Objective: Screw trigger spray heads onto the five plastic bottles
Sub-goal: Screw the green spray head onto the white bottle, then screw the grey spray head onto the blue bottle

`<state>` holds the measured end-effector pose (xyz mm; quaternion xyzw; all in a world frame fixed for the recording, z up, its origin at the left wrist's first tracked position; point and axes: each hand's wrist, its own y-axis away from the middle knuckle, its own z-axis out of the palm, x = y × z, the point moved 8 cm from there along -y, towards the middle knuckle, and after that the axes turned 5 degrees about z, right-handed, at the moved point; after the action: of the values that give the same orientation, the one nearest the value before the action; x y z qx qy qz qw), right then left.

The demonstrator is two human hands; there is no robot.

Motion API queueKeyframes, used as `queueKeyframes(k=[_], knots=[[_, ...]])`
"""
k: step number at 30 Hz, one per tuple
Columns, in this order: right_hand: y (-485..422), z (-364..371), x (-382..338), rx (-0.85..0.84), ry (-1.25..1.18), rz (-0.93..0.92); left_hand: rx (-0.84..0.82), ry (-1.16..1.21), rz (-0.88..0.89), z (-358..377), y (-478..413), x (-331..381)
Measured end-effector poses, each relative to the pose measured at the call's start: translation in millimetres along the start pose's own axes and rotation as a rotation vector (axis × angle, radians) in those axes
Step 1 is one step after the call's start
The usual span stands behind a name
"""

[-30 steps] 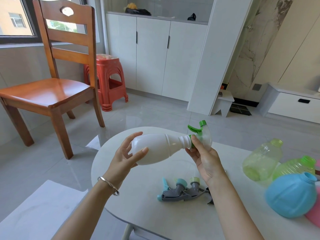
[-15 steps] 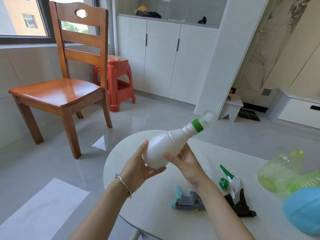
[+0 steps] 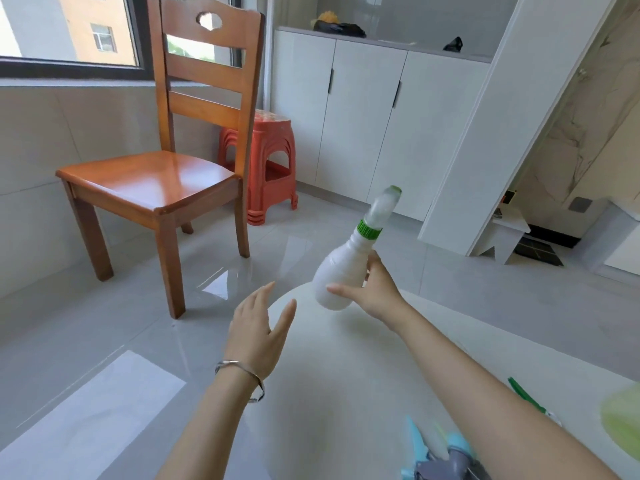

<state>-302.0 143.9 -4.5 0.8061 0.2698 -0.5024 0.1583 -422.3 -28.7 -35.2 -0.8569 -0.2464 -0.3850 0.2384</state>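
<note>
Fingers of the right hand grip the white bottle; left hand fingers spread, holding nothing.

A wooden chair stands before an orange stool.

Counted 1 white plastic bottle, 1 grey-blue trigger spray head, 1 green trigger spray head, 1 translucent green bottle, 1 brown wooden chair.

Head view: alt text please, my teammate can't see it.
The right hand grips a tilted white bottle, its green-collared spray head fitted, above the table edge. The left hand hovers open beside it, touching nothing. Loose spray heads lie by the right forearm.
</note>
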Motion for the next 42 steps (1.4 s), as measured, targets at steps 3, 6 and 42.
queueKeyframes(k=[3,6,42], knots=[[-18,16,11,-0.013,0.090,0.028,-0.030,-0.079,-0.028,-1,-2,-13],[-26,25,19,-0.024,0.115,0.041,-0.059,-0.133,-0.032,2,-2,-16],[150,-117,12,0.233,-0.107,-0.084,-0.126,0.045,0.256,58,34,106]])
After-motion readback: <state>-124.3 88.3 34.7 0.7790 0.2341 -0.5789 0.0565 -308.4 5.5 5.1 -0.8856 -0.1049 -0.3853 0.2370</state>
